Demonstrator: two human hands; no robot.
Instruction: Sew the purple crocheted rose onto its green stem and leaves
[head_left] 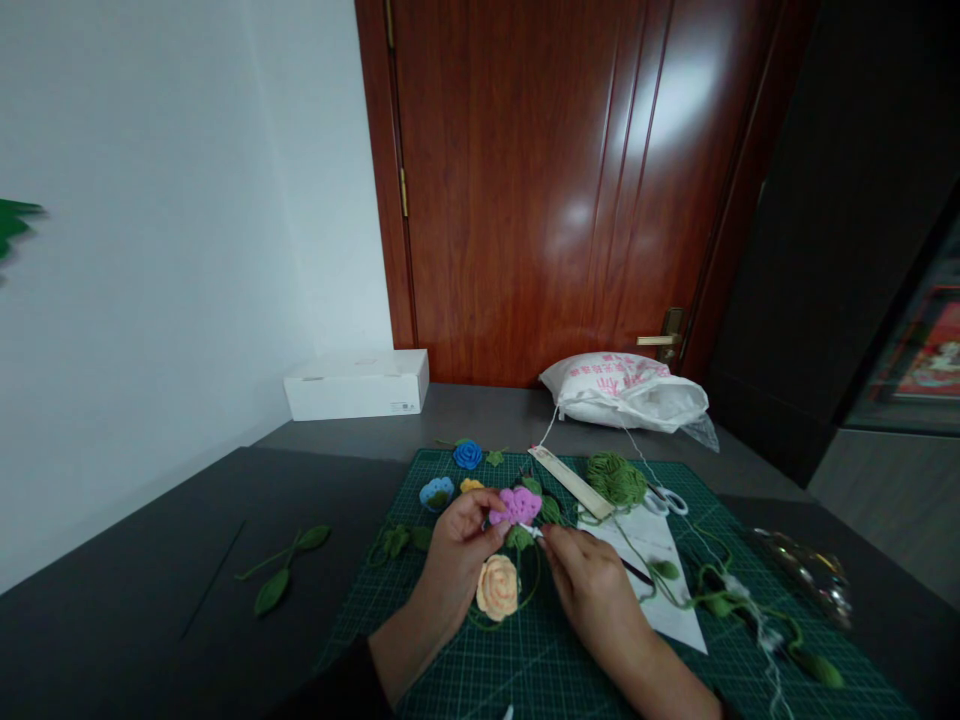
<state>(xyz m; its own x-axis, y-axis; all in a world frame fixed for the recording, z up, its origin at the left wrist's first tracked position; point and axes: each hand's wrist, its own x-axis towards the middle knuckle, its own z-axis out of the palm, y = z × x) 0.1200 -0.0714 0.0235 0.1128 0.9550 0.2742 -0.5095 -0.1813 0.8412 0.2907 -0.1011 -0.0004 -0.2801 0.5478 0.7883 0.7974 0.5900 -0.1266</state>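
My left hand (456, 545) pinches the edge of a purple crocheted flower (519, 505) above the mat. Close on the right, my right hand (592, 580) has its fingers pressed together at a small white piece (532, 531) below the flower; its kind is too small to tell. Just under the white piece is a green crocheted part (518, 539). A peach crocheted rose (498, 588) lies between my wrists, with a green strand curving round it. Behind the left hand are a light blue crocheted cup shape (436, 493) and a partly hidden yellow piece (471, 485).
On the green cutting mat (480, 680) lie a blue rose (468, 455), a ruler (570, 482), green yarn (616, 478), scissors (666, 499) and white paper (679, 600). Crocheted leaves (271, 592) rest at left. A white box (358, 388) and plastic bag (619, 388) stand behind.
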